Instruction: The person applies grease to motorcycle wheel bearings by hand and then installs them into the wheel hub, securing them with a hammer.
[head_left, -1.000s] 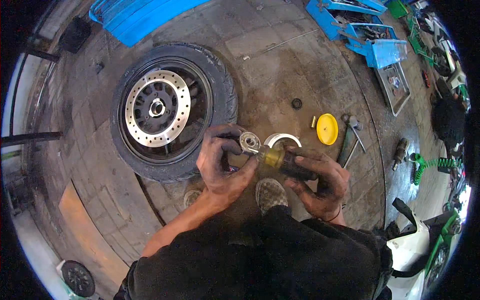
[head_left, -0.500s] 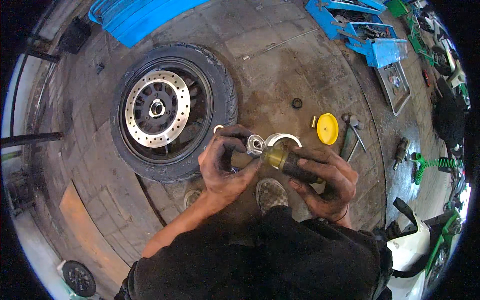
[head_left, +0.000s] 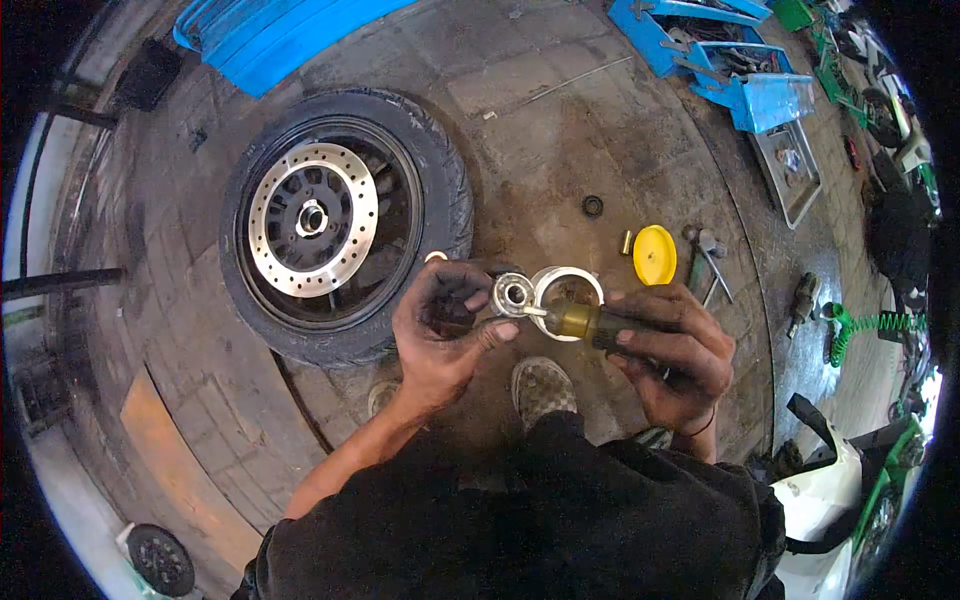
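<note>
the bearing [head_left: 513, 294] is pinched at the fingertips of the left hand [head_left: 437, 322], its round face upward, probably to leave its lower edge exposed to the amber-and-black tool [head_left: 574, 320]. that tool lies almost level in the right hand [head_left: 675, 355], its pale tip aimed at the bearing, likely for control; whether they touch i cannot tell. both are held above the floor [head_left: 545, 215] by the open white tub [head_left: 567, 270]. the left hand is loosely curled, the right closed around the tool's dark end.
</note>
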